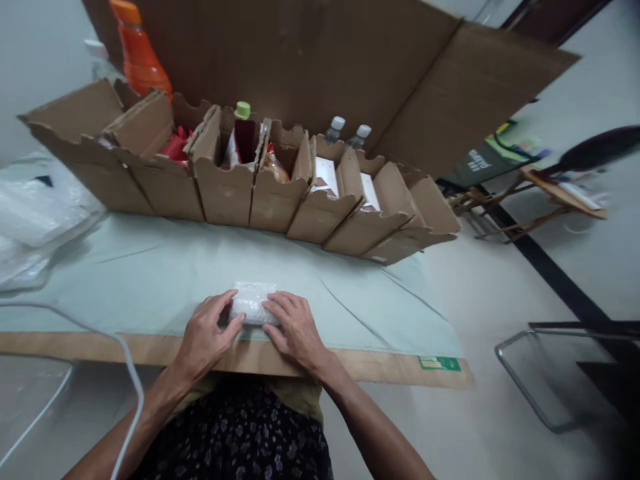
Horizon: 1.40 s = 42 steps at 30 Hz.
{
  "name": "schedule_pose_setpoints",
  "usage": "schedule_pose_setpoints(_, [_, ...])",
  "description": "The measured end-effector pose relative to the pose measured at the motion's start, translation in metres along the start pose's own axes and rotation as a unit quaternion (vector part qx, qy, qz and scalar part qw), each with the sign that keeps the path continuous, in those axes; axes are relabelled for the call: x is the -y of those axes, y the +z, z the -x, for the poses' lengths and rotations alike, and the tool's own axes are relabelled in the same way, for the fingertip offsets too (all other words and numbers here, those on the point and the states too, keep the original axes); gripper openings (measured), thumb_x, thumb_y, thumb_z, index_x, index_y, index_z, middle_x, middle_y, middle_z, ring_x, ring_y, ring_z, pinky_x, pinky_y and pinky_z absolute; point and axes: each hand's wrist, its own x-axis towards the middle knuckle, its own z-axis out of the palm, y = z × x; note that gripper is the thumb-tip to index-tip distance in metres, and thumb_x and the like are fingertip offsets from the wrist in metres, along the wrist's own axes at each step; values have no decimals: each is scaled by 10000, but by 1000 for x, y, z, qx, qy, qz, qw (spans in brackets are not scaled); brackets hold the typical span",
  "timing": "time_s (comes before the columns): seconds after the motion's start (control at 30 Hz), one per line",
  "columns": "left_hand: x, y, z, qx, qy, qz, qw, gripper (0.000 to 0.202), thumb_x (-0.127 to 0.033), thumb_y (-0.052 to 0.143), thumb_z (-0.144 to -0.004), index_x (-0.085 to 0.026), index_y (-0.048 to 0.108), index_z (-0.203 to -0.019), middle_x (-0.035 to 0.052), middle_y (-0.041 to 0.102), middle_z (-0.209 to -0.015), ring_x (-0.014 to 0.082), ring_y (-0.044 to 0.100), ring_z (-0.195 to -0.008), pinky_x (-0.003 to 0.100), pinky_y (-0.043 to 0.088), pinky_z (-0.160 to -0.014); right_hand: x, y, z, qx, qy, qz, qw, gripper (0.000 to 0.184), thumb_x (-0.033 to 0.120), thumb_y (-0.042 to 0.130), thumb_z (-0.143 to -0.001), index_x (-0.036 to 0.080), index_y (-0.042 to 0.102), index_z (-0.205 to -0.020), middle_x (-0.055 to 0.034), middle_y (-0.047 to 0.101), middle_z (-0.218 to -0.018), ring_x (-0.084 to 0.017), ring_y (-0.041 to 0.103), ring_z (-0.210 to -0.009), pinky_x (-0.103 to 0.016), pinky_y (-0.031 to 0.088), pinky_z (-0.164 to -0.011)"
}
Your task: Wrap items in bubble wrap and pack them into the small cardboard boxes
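Note:
A small bubble-wrapped packet [254,301] lies on the pale green cloth near the table's front edge. What is inside the wrap cannot be made out. My left hand [209,331] grips the packet's left end, with thumb and fingers curved against it. At the right end, my right hand [296,328] holds it the same way, its fingers resting over the top. Both hands sit low over the cloth, one on each side of the packet.
A row of open cardboard bins [277,207] stands behind, holding packets, boxes and bottles. An orange bottle [143,63] rises at the left. Sheets of bubble wrap [40,213] are piled on the left. A white cable [127,360] crosses the lower left. A folding chair [530,387] stands right.

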Motion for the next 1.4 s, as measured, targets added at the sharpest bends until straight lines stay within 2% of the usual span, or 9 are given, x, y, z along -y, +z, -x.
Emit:
schedule_pose_setpoints(0.17, [5, 5, -2, -5, -2, -7, 1000, 370, -447, 576, -939, -202, 674, -1197, 78, 737, -942, 237, 678, -825, 386, 558, -775, 2, -2, -6, 16, 8, 24, 1000, 458, 331, 753, -882, 213, 617, -1303, -150, 618, -1414, -308, 535, -1292, -493, 455, -1030])
schedule_pose_setpoints(0.3, [3, 4, -3, -18, -46, 31, 998, 458, -490, 603, -922, -169, 644, -1245, 111, 716, -1041, 245, 672, -872, 392, 568, -774, -1, -1, -13, 6, 28, 26, 999, 312, 308, 725, -917, 224, 677, -1214, -109, 719, -1240, -284, 605, -1150, -458, 458, -977])
schedule_pose_setpoints(0.43, [-7, -1, 0, -43, -157, 121, 979, 536, -508, 632, -896, -156, 612, -1300, 147, 689, -1212, 264, 675, -1026, 428, 565, -907, -9, -2, -18, -104, 143, -101, 979, 224, 263, 642, -962, 217, 706, -1171, -79, 771, -1133, -241, 661, -1019, -406, 475, -942])
schedule_pose_setpoints(0.57, [-24, 2, -1, 39, -239, 301, 922, 586, -514, 673, -855, -145, 612, -1306, 164, 691, -1310, 290, 676, -1181, 451, 527, -1041, 3, -3, -19, -152, 217, -249, 932, 207, 292, 614, -948, 205, 708, -1111, -53, 767, -1049, -215, 668, -946, -335, 506, -850])
schedule_pose_setpoints(0.7, [-41, 11, 0, 78, -234, 437, 865, 521, -459, 703, -871, -173, 614, -1298, 129, 690, -1341, 276, 641, -1259, 417, 497, -1091, 28, 1, -14, -114, 197, -341, 912, 196, 321, 580, -964, 215, 706, -1070, -21, 757, -968, -190, 665, -893, -309, 513, -822])
schedule_pose_setpoints(0.8, [-43, 14, 6, 70, -241, 482, 840, 443, -434, 721, -874, -195, 642, -1239, 94, 726, -1256, 253, 667, -1190, 398, 505, -1068, 34, 4, -10, -101, 172, -328, 923, 195, 318, 567, -978, 225, 712, -1069, -26, 756, -992, -194, 670, -920, -337, 514, -869])
schedule_pose_setpoints(1.0, [-39, 9, 10, 106, -224, 493, 834, 389, -409, 696, -901, -201, 659, -1227, 82, 719, -1245, 249, 647, -1187, 410, 477, -1089, 23, 0, -6, -116, 131, -255, 951, 140, 336, 631, -955, 222, 709, -938, -45, 739, -929, -191, 668, -848, -347, 528, -811])
schedule_pose_setpoints(1.27, [-39, 8, 9, 25, -247, 551, 797, 392, -357, 747, -784, -204, 671, -1137, 58, 745, -1119, 246, 673, -1095, 388, 512, -1000, 33, -4, -5, -170, 129, -291, 933, 69, 269, 632, -934, 227, 684, -950, -50, 711, -935, -196, 661, -888, -340, 534, -817])
schedule_pose_setpoints(1.4, [-35, 6, 4, 30, -259, 558, 788, 282, -368, 715, -767, -189, 706, -984, 66, 754, -985, 263, 691, -1019, 409, 543, -920, 33, -5, -3, -173, 133, -317, 923, 69, 269, 635, -932, 224, 684, -948, -55, 711, -944, -199, 667, -907, -333, 544, -832])
